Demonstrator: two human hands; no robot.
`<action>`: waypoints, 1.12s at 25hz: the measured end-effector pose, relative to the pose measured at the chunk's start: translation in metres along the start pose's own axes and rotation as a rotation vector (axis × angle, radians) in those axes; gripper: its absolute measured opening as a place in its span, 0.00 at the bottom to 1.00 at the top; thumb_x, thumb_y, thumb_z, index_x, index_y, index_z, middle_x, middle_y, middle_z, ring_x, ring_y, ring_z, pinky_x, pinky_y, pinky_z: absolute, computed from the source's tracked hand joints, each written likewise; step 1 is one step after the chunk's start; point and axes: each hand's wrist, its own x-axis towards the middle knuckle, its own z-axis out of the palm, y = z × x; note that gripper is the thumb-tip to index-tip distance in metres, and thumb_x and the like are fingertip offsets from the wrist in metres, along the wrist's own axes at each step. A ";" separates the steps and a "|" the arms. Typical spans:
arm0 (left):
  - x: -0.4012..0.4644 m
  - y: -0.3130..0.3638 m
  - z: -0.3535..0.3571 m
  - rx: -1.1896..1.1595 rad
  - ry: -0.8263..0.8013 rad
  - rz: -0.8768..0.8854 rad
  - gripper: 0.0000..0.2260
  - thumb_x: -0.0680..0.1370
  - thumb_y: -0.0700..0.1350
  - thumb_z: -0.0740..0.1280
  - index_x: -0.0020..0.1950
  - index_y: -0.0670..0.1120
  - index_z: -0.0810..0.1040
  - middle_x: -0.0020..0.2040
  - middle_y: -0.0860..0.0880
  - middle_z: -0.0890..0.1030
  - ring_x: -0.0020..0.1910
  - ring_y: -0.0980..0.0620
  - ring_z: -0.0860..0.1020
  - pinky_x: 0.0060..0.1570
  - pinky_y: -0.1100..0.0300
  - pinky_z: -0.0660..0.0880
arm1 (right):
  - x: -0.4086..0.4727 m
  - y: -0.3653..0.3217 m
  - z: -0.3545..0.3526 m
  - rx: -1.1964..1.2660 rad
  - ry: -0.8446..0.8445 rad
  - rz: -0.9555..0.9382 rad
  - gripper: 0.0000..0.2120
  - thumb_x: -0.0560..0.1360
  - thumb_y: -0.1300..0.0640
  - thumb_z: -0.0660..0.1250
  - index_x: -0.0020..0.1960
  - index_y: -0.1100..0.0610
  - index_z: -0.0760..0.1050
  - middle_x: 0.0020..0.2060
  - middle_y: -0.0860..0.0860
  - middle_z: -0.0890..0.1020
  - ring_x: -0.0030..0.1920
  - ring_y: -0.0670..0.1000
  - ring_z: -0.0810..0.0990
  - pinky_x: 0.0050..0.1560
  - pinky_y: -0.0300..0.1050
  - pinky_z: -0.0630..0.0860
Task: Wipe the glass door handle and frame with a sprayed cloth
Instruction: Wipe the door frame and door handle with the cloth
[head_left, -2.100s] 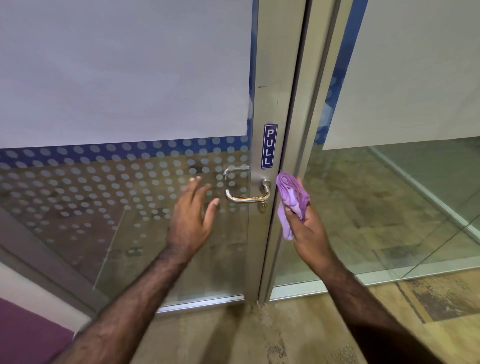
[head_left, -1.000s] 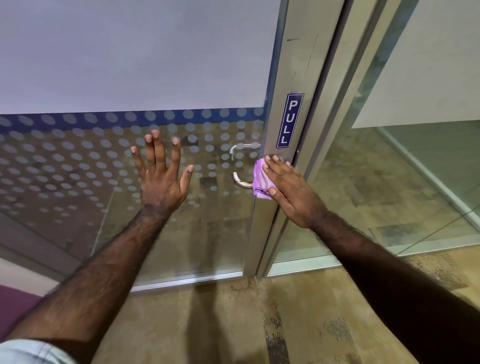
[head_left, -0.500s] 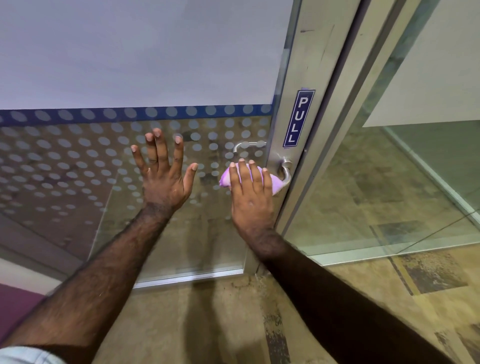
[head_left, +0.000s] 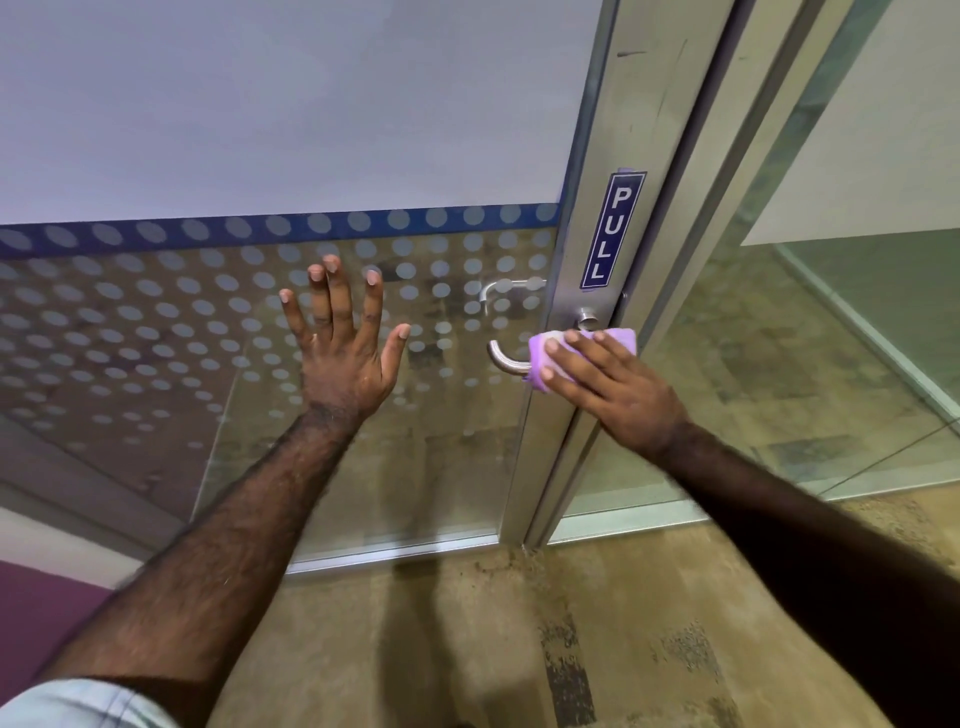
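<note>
My right hand (head_left: 613, 387) pressed the purple cloth (head_left: 582, 349) onto the handle (head_left: 503, 358), mid-wipe; my left hand (head_left: 345, 358) lay open on the glass (head_left: 156, 338). The frame (head_left: 639, 130) likely came next.

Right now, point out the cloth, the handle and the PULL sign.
cloth (head_left: 618, 340): head view, upper right corner beyond the fingertips.
handle (head_left: 501, 359): head view, bare curved end left of the cloth.
PULL sign (head_left: 613, 231): head view, middle of the lettering.
</note>
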 end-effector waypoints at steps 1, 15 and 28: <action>0.000 0.000 0.000 -0.005 -0.004 0.002 0.39 0.87 0.62 0.59 0.86 0.48 0.40 0.85 0.37 0.43 0.84 0.44 0.28 0.81 0.38 0.29 | -0.008 0.015 -0.002 0.001 -0.022 -0.029 0.25 0.90 0.67 0.53 0.87 0.58 0.60 0.85 0.59 0.65 0.85 0.63 0.65 0.81 0.65 0.69; 0.000 0.001 0.004 -0.017 0.022 -0.006 0.37 0.87 0.62 0.60 0.86 0.45 0.47 0.86 0.39 0.38 0.85 0.45 0.29 0.81 0.38 0.30 | 0.065 -0.074 0.006 -0.031 0.083 0.217 0.23 0.89 0.64 0.58 0.83 0.56 0.69 0.81 0.58 0.72 0.81 0.62 0.71 0.76 0.64 0.75; 0.000 -0.002 0.013 -0.011 0.081 0.033 0.42 0.85 0.62 0.62 0.87 0.48 0.38 0.86 0.42 0.29 0.85 0.43 0.31 0.81 0.36 0.30 | 0.021 -0.018 0.005 0.045 0.017 -0.027 0.27 0.88 0.67 0.62 0.85 0.61 0.63 0.84 0.58 0.67 0.85 0.59 0.66 0.82 0.60 0.69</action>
